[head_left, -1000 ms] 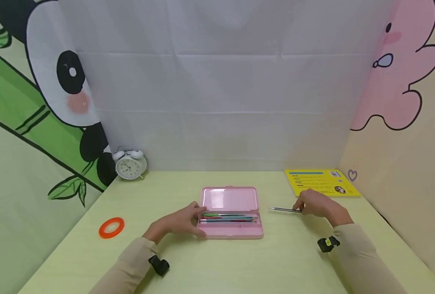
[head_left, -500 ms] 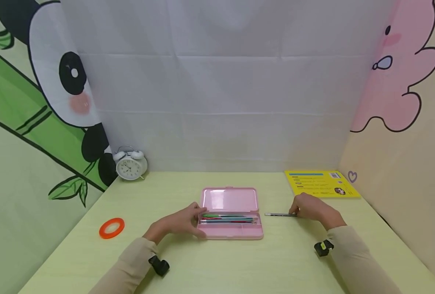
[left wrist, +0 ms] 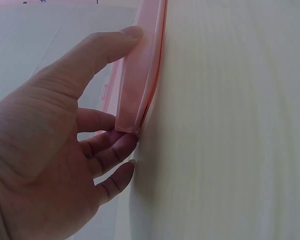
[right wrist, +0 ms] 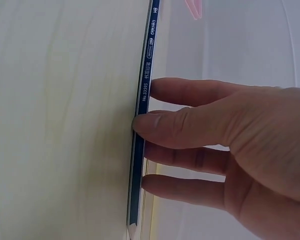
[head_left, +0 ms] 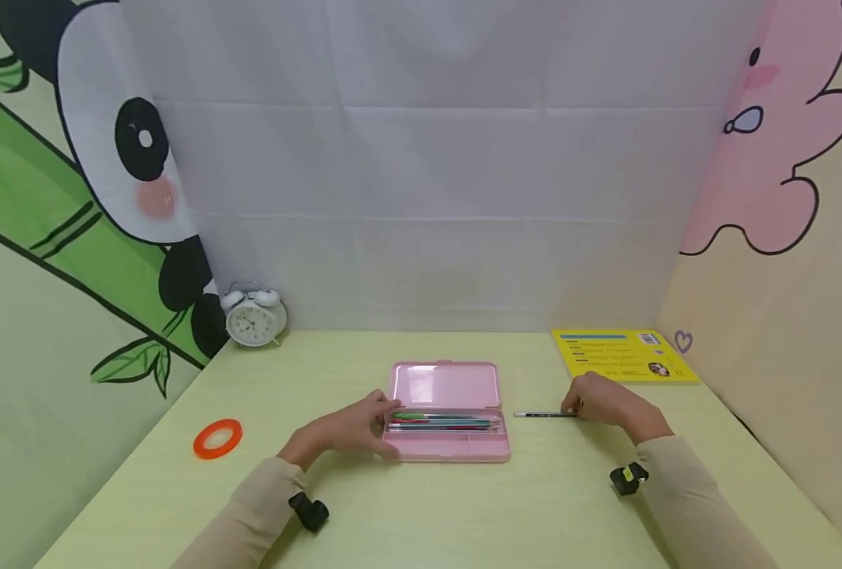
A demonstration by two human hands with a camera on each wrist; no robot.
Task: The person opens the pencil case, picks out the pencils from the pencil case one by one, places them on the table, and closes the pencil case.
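Note:
An open pink pencil case [head_left: 488, 450] lies on the table, its lid [head_left: 478, 387] tipped back and several pencils [head_left: 442, 425] in its rear compartment. My left hand [head_left: 353, 427] grips the case's left end. In the left wrist view, the thumb presses the pink side wall [left wrist: 136, 90] while the other fingers bend around the corner. Right of the case, my right hand [head_left: 606, 401] pinches a dark blue pencil [right wrist: 146, 65] between thumb and fingers. Its white-tipped end [head_left: 519, 414] points at the case, a small gap away; the sharpened tip [right wrist: 133, 231] shows in the right wrist view.
A yellow book [head_left: 620, 354] lies at the back right, just beyond my right hand. At the back left stands a white alarm clock [head_left: 256, 318]. An orange ring [head_left: 218, 438], like a tape roll, lies on the left of the table [head_left: 421, 514].
My right hand has shifted slightly left and toward me, bringing the pencil level and lower, then nearly stopped. The left hand and pencil case have stayed in place.

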